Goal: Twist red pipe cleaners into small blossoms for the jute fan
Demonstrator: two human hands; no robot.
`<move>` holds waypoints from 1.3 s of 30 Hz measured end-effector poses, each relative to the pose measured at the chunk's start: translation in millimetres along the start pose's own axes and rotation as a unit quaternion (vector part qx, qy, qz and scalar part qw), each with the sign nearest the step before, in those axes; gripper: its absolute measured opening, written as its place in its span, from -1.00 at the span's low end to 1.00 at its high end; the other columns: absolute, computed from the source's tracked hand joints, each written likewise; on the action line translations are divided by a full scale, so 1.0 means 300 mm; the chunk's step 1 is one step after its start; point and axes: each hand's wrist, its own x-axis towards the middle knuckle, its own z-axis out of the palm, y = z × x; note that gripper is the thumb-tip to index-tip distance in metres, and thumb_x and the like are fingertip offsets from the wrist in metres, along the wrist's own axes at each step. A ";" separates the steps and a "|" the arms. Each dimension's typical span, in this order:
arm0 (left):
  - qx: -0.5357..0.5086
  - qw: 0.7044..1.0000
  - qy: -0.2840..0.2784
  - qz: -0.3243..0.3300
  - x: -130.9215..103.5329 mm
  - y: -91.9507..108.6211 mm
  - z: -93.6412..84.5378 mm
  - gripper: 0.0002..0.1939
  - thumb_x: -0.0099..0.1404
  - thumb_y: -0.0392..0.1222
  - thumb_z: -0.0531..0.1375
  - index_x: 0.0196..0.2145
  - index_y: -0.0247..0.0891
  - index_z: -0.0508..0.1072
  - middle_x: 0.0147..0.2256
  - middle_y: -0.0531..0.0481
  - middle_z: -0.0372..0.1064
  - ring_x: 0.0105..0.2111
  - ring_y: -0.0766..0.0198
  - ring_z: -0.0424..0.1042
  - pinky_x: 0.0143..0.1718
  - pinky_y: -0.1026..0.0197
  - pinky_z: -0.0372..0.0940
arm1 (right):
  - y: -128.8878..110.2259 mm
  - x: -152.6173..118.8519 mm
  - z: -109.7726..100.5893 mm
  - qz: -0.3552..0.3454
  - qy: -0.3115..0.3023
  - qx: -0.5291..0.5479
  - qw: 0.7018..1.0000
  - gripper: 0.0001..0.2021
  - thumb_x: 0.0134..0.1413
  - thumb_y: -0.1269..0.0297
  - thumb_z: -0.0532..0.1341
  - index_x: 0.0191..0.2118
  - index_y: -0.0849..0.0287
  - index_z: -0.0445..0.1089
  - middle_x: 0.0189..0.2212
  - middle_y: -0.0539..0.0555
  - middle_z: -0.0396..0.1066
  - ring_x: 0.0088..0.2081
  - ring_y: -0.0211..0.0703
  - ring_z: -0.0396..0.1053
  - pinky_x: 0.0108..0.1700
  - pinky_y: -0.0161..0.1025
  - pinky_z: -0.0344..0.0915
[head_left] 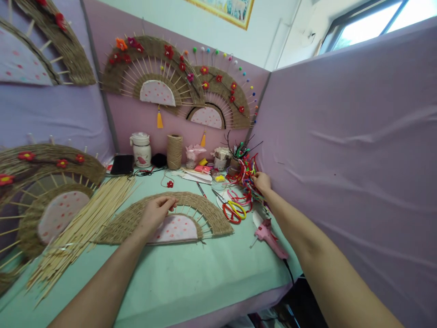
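Note:
A woven fan of brown twine [211,210] with a dotted white half-round centre [179,228] lies on the green tablecloth. Over its middle is my left hand [159,212], its fingers curled together at the fan's open ribs; whatever they may hold is too small to name. At the right, my right hand [262,182] reaches into a tangle of coloured fuzzy stems [246,175], fingertips pinched on some of them. Red and yellow scissors [234,212] lie between the fan and the stems. A small red flower [170,184] rests behind the fan.
A pink glue gun [271,239] lies near the right edge with its cord hanging down. Thin wooden sticks [85,223] are spread at the left. Behind stand a white jar [141,150] and a twine spool [175,151]. Decorated fans [150,54] hang on the back partition.

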 end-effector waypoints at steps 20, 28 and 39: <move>0.077 0.996 -0.038 0.015 -0.008 0.003 -0.001 -0.59 0.09 0.12 0.11 -0.38 -0.30 0.50 -0.47 0.00 0.40 -0.47 0.28 0.27 -0.47 0.30 0.12 | -0.045 0.153 -0.243 -0.020 0.308 0.293 0.905 -0.84 -0.01 0.22 0.06 -0.45 0.20 0.25 -0.49 0.04 0.32 -0.42 -0.21 0.24 -0.28 -0.25 0.17; 0.101 0.994 -0.032 0.032 -0.040 0.058 0.022 -0.62 0.03 0.11 0.14 -0.44 -0.28 0.50 -0.51 -0.02 0.40 -0.45 0.21 0.35 -0.45 0.27 0.19 | -0.051 0.188 -0.338 0.007 0.301 0.416 0.858 -0.90 0.05 0.24 0.03 -0.41 0.13 0.12 -0.59 -0.09 0.20 -0.57 -0.30 0.19 -0.44 -0.33 0.17; -0.006 0.957 -0.288 -0.017 0.051 0.425 0.597 -0.28 -0.06 0.00 0.31 0.04 -0.28 0.23 -0.18 -0.21 0.41 -0.40 0.20 0.46 -0.45 0.26 0.32 | -0.110 0.070 -0.374 -0.014 0.102 0.541 0.835 -0.84 -0.16 0.21 0.20 -0.51 0.16 0.22 -0.68 -0.12 0.21 -0.70 -0.39 0.09 -0.69 -0.42 0.01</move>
